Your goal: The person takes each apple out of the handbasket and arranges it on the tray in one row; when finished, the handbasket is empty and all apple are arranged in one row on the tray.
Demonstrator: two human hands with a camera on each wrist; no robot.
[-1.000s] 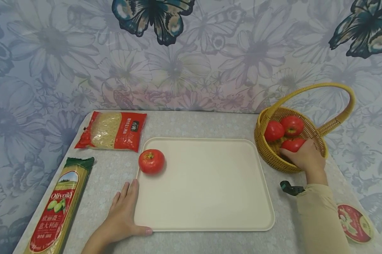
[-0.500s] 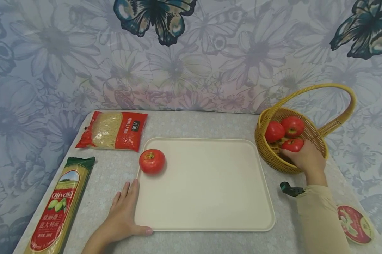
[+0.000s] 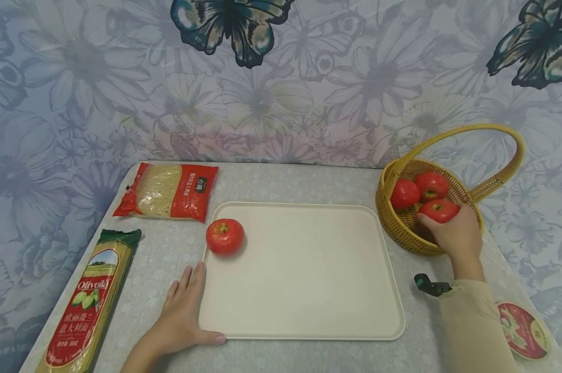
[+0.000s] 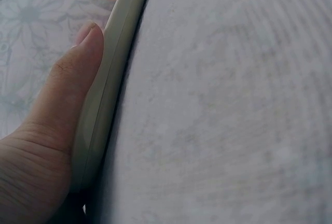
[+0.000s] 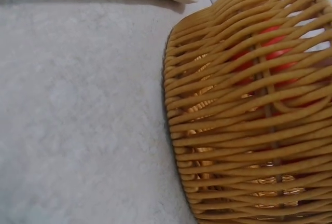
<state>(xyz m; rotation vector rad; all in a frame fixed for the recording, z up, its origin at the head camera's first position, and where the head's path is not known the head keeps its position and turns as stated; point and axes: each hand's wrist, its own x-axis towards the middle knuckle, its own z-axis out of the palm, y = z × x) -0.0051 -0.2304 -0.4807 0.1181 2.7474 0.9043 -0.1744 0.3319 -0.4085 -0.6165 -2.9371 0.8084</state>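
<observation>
In the head view my right hand (image 3: 459,235) reaches into the yellow wicker basket (image 3: 404,241) and grips a red apple (image 3: 439,210) between thumb and fingers. Two other red apples, a left one (image 3: 405,194) and a back one (image 3: 432,185), lie in the basket behind it. My left hand (image 3: 178,313) rests at the near left corner of the cream tray (image 3: 304,274), fingers straight and thumb along its front edge. A red tomato-like fruit (image 3: 225,237) sits at the tray's far left corner. The right wrist view shows mostly the basket's woven side (image 5: 249,130), hiding that hand.
A red bag of pasta (image 3: 169,190) lies at the back left, and a long spaghetti packet (image 3: 89,303) is along the left edge. A round red-labelled lid (image 3: 522,330) lies at the right, partly behind the sleeve. The basket's tall handle (image 3: 514,150) arches over its opening.
My right hand has raised the gripped apple slightly and shifted it right inside the basket. The left hand stays at the tray's corner.
</observation>
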